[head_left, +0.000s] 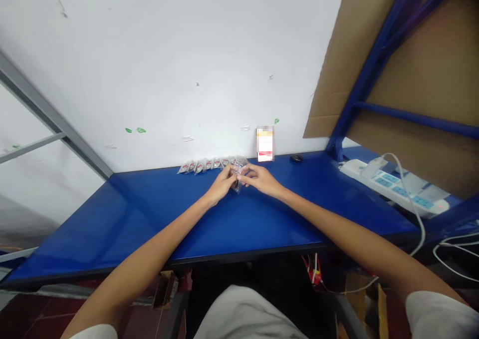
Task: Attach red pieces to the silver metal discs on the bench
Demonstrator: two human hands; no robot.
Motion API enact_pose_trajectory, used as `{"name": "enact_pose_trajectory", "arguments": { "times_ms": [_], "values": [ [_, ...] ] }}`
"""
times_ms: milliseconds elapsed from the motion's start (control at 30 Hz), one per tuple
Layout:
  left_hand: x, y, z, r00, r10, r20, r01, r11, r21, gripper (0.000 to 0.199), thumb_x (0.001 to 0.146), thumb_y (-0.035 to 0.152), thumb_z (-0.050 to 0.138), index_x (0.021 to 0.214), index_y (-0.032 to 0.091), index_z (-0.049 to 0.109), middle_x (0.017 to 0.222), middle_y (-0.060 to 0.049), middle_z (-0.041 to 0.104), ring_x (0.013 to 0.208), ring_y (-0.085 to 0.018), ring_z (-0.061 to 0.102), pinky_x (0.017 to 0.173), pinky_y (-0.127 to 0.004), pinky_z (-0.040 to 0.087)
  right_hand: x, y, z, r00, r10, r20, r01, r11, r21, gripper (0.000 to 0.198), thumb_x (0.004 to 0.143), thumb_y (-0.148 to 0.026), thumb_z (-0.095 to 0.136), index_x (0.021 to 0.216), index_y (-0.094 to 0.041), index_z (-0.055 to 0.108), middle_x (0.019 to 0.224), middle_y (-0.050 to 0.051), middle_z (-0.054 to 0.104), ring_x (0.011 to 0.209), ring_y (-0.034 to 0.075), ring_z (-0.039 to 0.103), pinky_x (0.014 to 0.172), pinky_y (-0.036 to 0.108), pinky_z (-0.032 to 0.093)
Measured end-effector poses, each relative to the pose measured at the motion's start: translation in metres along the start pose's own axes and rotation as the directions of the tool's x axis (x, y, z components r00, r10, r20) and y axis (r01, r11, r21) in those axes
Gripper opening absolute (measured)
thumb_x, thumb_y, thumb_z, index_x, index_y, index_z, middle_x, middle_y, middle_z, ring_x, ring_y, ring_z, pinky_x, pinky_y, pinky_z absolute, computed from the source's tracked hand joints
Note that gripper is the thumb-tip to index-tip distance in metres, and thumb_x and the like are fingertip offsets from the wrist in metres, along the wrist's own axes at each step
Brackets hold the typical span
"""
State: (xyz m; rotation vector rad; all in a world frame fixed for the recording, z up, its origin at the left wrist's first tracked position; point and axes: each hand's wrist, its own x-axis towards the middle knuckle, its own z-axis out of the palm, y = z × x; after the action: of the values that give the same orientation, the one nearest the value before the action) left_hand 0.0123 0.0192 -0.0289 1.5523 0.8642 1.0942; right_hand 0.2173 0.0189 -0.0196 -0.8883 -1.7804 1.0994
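Note:
Both hands meet above the far middle part of the blue table [149, 204]. Between them is a small clear plastic bag [238, 186]; its contents are too small to make out. My left hand [223, 183] pinches the bag from the left side. My right hand [262, 180] grips it from the right, thumb and fingers pressed together. Just behind and to the left, several similar small plastic bags [200, 167] with red print lie in a row along the wall, the right end of the row partly hidden by my hands.
A lit phone-like screen [265, 147], partly blurred, leans on the white wall. Right of it lies a small black round object [296, 158]. A white power strip [392, 186] with plugs and a cable stands at the right, beside a blue metal frame [362, 79].

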Motion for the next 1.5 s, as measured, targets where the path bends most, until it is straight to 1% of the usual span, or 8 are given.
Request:
{"name": "enact_pose_trajectory", "arguments": {
  "times_ms": [167,333,467,600,800,1000,1333,1500],
  "values": [
    [0.003,-0.006,-0.005,0.996,0.084,-0.013,-0.079,0.971,0.225,0.037,0.092,0.053,0.076,0.091,0.018,0.062,0.085,-0.001,0.068,0.080,-0.018,0.064,0.074,-0.028,0.049,0.005,0.010,-0.003,0.999,-0.046,-0.017,0.047,0.997,0.058,0.039,0.092,-0.054,0.074,0.105,-0.018,0.082,0.100,0.008,0.079,0.078,0.021,0.073,0.070,0.035,0.063],
    [0.005,-0.003,-0.015,0.979,0.203,-0.032,-0.182,0.929,0.323,0.031,0.097,0.049,0.071,0.098,0.018,0.068,0.090,-0.004,0.072,0.085,-0.021,0.070,0.079,-0.030,0.054,0.011,0.021,-0.014,1.000,-0.030,-0.006,0.030,0.997,0.064,0.041,0.092,-0.054,0.074,0.110,-0.019,0.084,0.097,0.009,0.080,0.076,0.021,0.074,0.066,0.034,0.065],
    [0.006,-0.003,-0.018,0.965,0.260,-0.030,-0.241,0.930,0.278,0.031,0.097,0.046,0.072,0.113,0.020,0.070,0.086,-0.003,0.071,0.074,-0.019,0.069,0.071,-0.030,0.058,0.012,0.022,-0.018,0.999,-0.035,-0.024,0.037,0.994,0.107,0.040,0.089,-0.049,0.078,0.117,-0.020,0.081,0.081,0.005,0.076,0.072,0.021,0.071,0.060,0.032,0.064],
    [0.006,-0.005,-0.021,0.969,0.249,0.008,-0.244,0.943,0.226,0.032,0.098,0.041,0.070,0.121,0.020,0.072,0.083,-0.003,0.069,0.069,-0.018,0.069,0.068,-0.030,0.060,0.013,0.025,-0.022,0.999,-0.052,-0.014,0.053,0.990,0.132,0.038,0.090,-0.044,0.077,0.119,-0.020,0.079,0.080,0.004,0.074,0.070,0.020,0.070,0.058,0.032,0.064],
    [0.005,-0.003,-0.023,0.985,0.154,0.073,-0.165,0.969,0.186,0.031,0.098,0.042,0.063,0.113,0.018,0.076,0.102,-0.007,0.075,0.085,-0.021,0.073,0.076,-0.032,0.062,0.014,0.031,-0.023,0.998,-0.069,0.013,0.069,0.996,0.049,0.034,0.093,-0.039,0.072,0.119,-0.019,0.078,0.079,0.002,0.073,0.058,0.016,0.064,0.056,0.030,0.060],
    [0.007,-0.014,-0.018,0.985,0.164,-0.048,-0.138,0.932,0.335,0.025,0.094,0.041,0.071,0.104,0.019,0.076,0.098,-0.007,0.078,0.091,-0.024,0.075,0.080,-0.032,0.060,0.007,0.016,-0.022,0.991,-0.053,0.126,0.038,0.992,0.122,0.041,0.096,-0.049,0.070,0.127,-0.022,0.076,0.099,0.006,0.077,0.083,0.021,0.073,0.069,0.032,0.064],
    [0.003,-0.004,-0.019,0.976,0.214,0.046,-0.208,0.839,0.502,0.024,0.095,0.040,0.070,0.109,0.022,0.077,0.096,-0.005,0.079,0.082,-0.021,0.074,0.076,-0.031,0.057,0.010,0.022,-0.019,0.999,-0.035,0.000,0.035,0.999,-0.010,0.034,0.087,-0.047,0.078,0.101,-0.016,0.079,0.083,0.005,0.076,0.063,0.016,0.068,0.059,0.030,0.059],
    [0.006,-0.008,-0.023,0.976,0.205,0.068,-0.216,0.919,0.331,0.024,0.096,0.040,0.069,0.108,0.020,0.072,0.094,-0.005,0.074,0.078,-0.019,0.070,0.070,-0.029,0.057,0.011,0.021,-0.022,0.997,-0.072,0.031,0.073,0.997,-0.002,0.030,0.088,-0.042,0.077,0.105,-0.017,0.078,0.090,0.006,0.076,0.068,0.017,0.069,0.060,0.030,0.059]
  ]
}}
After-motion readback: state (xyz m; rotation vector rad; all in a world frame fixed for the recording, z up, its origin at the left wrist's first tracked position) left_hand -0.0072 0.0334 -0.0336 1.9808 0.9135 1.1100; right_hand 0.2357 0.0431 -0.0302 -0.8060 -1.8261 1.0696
